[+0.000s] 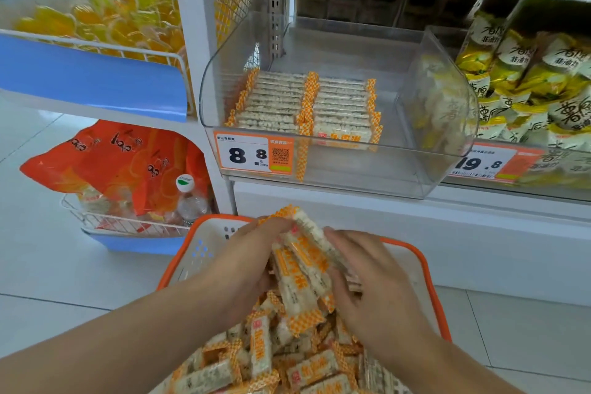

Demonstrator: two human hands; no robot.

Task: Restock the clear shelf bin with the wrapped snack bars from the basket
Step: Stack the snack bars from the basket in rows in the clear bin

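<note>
A clear shelf bin sits on the shelf ahead, with two neat rows of wrapped snack bars lying flat in its left half; its right part is bare. Below it stands a white basket with an orange rim, heaped with loose snack bars in orange-checked wrappers. Above the heap, my left hand and my right hand together grip a bundle of several bars between them, fingers curled round its sides.
A price tag reading 8.8 is on the bin's front. To the right, a second clear bin holds yellow snack packs. At left, wire baskets hold yellow jelly cups and orange bags, with a water bottle.
</note>
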